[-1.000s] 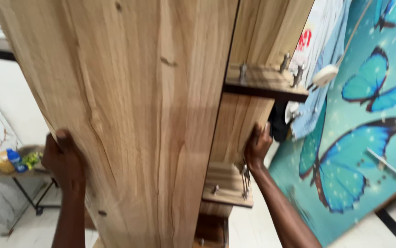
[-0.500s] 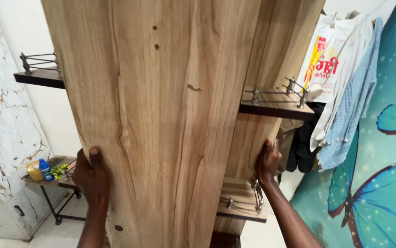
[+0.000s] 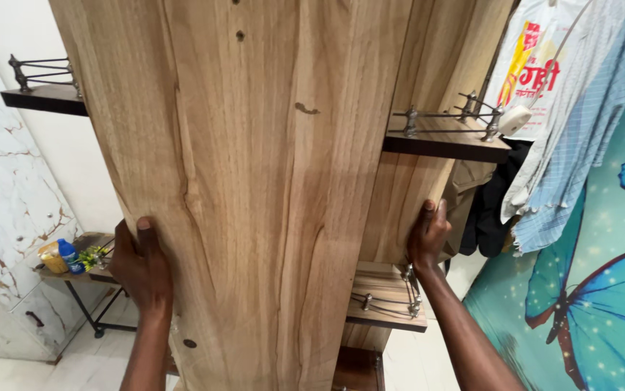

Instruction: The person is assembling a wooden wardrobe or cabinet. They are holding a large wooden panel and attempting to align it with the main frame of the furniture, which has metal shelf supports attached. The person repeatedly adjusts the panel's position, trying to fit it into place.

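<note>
Fingers first: those of the left hand [image 3: 142, 268] curl round the left edge of the big wooden panel [image 3: 254, 195], thumb flat on its face, clenched on the board; the fingers of the right hand [image 3: 427, 235] wrap the right-hand edge of the wooden unit behind it, also grasping, with the tips pointing up. Both hands sit at about the same height, low on the piece, on opposite sides.

The panel fills the middle of the view, standing tall and leaning toward the camera, its light grain running lengthwise, with small screw holes near the top and one near the bottom left. Since so much of its length rises above the hands, a sound hold would seem to call for even pressure from both sides and slow tipping, or the top may swing.

Dark-edged shelves with metal rails stick out from it: an upper right shelf [image 3: 446, 137], a lower right shelf [image 3: 385, 300] just under the right wrist, and an upper left shelf [image 3: 41, 94]. Watching these corners seems wise, as the hanging clothes [image 3: 566, 145] and the butterfly wall [image 3: 602, 289] are near on the right.

A small side surface [image 3: 77, 269] at the lower left carries a blue bottle [image 3: 70, 255].
</note>
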